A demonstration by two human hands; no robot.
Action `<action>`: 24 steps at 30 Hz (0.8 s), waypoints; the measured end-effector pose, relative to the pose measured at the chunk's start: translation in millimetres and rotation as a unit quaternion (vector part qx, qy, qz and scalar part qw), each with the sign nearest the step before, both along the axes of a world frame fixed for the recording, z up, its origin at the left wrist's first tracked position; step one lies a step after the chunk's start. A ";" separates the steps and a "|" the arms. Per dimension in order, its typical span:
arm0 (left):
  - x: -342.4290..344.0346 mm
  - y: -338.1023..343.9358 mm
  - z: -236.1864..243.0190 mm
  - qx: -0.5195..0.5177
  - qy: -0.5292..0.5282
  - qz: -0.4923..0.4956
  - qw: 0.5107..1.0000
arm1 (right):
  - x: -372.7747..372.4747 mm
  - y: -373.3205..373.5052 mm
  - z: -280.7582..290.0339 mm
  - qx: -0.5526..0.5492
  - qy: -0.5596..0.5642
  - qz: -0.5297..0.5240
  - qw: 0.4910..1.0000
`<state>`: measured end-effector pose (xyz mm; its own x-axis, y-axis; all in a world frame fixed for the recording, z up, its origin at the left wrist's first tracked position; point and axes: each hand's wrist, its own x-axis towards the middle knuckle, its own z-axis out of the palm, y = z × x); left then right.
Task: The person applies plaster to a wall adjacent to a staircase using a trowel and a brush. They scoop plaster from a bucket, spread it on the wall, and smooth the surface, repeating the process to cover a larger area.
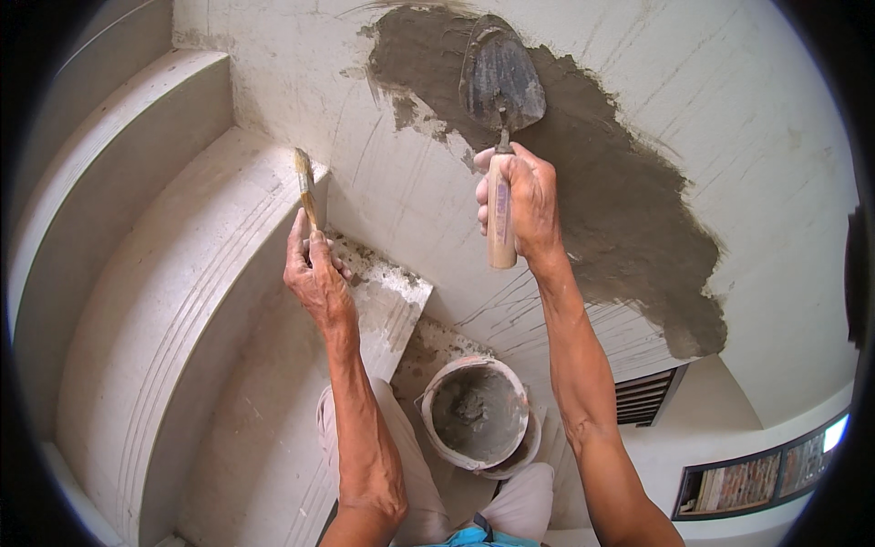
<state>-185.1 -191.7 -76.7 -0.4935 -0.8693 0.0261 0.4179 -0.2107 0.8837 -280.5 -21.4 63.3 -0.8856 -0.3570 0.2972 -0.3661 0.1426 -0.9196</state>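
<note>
My right hand (526, 196) is wrapped round the wooden handle of a trowel (501, 77). Its rounded grey metal blade lies over a wide dark patch of wet mortar (620, 196) on the pale wall; whether it touches cannot be told. Between the thumb and fingers of my left hand (321, 273) is a paintbrush (305, 182), bristles pointing up, above the end of a stair step near the wall. Below and between my forearms stands a bucket (476, 410) with grey mortar inside, and part of another rim shows beneath it.
Curved concrete stairs (173, 228) rise on the left, with grooved step edges. The pale wall (766, 164) runs across the top and right. A dark slatted opening (649, 397) and a dark-framed window (738, 483) lie at lower right. My legs (406, 456) flank the bucket.
</note>
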 end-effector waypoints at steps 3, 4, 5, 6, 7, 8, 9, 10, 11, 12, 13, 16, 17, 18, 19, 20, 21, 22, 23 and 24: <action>-0.6 -0.8 -0.6 0.007 0.007 -0.001 1.000 | -5.0 -5.9 -2.3 0.040 -0.013 0.008 0.999; -0.4 -1.5 -1.1 0.008 0.010 -0.001 1.000 | -4.9 -7.3 -5.4 0.067 -0.035 0.020 0.997; -0.1 -2.2 -1.0 0.004 0.007 0.000 1.000 | -4.3 -8.8 -8.7 0.094 -0.056 0.032 0.993; -0.1 -2.4 -0.2 -0.001 0.006 -0.001 1.000 | -2.0 -10.0 -12.2 0.102 -0.070 0.046 0.991; -0.1 -2.3 0.7 -0.005 0.004 -0.001 1.000 | -0.7 -8.1 -15.8 0.097 -0.074 0.046 0.992; 0.0 -1.6 2.3 -0.004 -0.001 0.000 1.000 | 0.2 -5.8 -19.4 0.092 -0.077 0.046 0.992; 0.8 -0.6 3.7 -0.003 -0.008 0.001 1.000 | 1.6 -5.9 -20.1 0.087 -0.082 0.047 0.992; 1.2 -0.2 4.2 -0.003 -0.015 0.003 1.000 | 1.7 -6.4 -18.1 0.070 -0.061 0.041 0.995; 0.6 -0.8 2.6 -0.001 -0.004 0.001 1.000 | 1.8 -6.9 -14.0 0.054 -0.040 0.035 0.997; 0.1 -2.5 -0.4 0.001 0.005 -0.001 1.000 | 3.0 -9.0 -9.6 0.036 -0.019 0.030 0.999; 0.2 -3.7 -2.2 0.002 0.015 -0.003 1.000 | 3.2 -11.0 -5.4 0.030 -0.009 0.021 0.999; 1.2 -1.9 -0.9 -0.005 -0.014 -0.005 1.000 | -0.8 -15.6 7.7 0.012 0.017 0.001 1.000; 0.2 -1.5 -1.1 -0.004 -0.010 -0.004 1.000 | -1.5 -16.1 8.3 0.030 0.012 0.004 0.999; -0.4 -1.9 -2.1 -0.003 -0.008 -0.002 1.000 | -1.7 -17.8 8.0 0.047 0.006 0.008 0.999; -0.9 -2.4 -3.0 -0.001 -0.005 -0.001 1.000 | -1.7 -19.5 7.1 0.064 0.000 0.012 0.998; -1.3 -3.4 -4.0 0.001 -0.002 0.000 1.000 | -1.0 -20.5 3.0 0.077 -0.023 0.026 0.996; -1.8 -4.4 -4.7 0.004 0.001 0.001 1.000 | 1.1 -21.0 -2.7 0.091 -0.046 0.040 0.994; -2.0 -5.0 -4.8 0.007 0.005 0.002 1.000 | 3.4 -20.8 -5.9 0.104 -0.069 0.054 0.991; -1.3 -5.0 -4.3 0.004 0.004 0.001 1.000 | 5.8 -20.1 -6.4 0.102 -0.079 0.048 0.990; -0.6 -4.4 -4.3 0.001 0.004 0.000 1.000 | 8.1 -19.5 -6.5 0.099 -0.089 0.042 0.990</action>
